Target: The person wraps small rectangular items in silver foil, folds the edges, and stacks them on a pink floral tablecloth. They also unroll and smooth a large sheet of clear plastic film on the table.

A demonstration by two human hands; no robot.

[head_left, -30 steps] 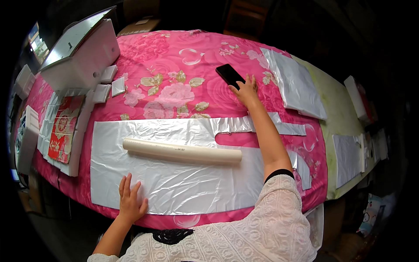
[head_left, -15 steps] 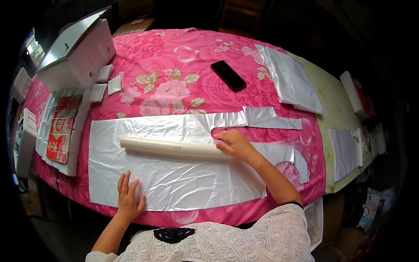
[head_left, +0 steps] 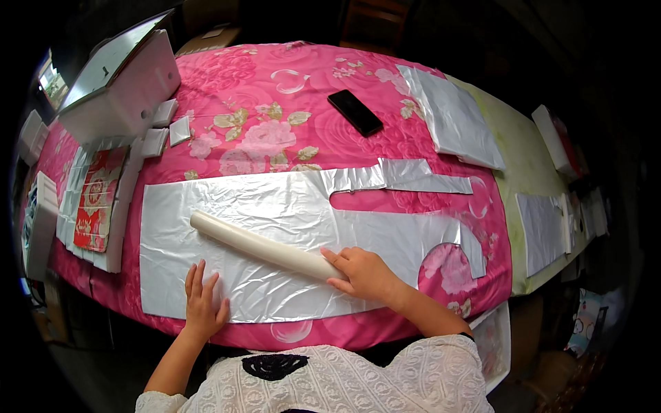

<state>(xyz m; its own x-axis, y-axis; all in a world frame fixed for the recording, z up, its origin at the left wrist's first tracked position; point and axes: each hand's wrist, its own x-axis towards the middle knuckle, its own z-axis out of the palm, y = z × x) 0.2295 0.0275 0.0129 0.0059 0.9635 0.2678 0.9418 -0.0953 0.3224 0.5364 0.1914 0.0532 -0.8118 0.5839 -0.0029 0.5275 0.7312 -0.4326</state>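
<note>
A shiny silver-white plastic sheet (head_left: pixel 268 306) lies spread on the near part of the table, with strap-like strips and rounded cutouts at its right end. Across it slants a smooth cream-white tube (head_left: pixel 255 244), its left end farther from me than its right. My right hand (head_left: pixel 365 275) is closed around the tube's right end, fingers over the top. My left hand (head_left: pixel 204 303) rests flat with fingers spread on the sheet's near edge, below the tube and apart from it.
A black phone (head_left: pixel 355 113) lies on the pink flowered tablecloth (head_left: pixel 275 138). Folded plastic sheets (head_left: pixel 454 120) are at the far right. A white foam box (head_left: pixel 131 96), small white packets (head_left: pixel 165 113) and a red printed packet (head_left: pixel 100 199) stand at left.
My right hand has pulled the tube's right end toward me, so the tube now slants. My left hand has barely moved.
</note>
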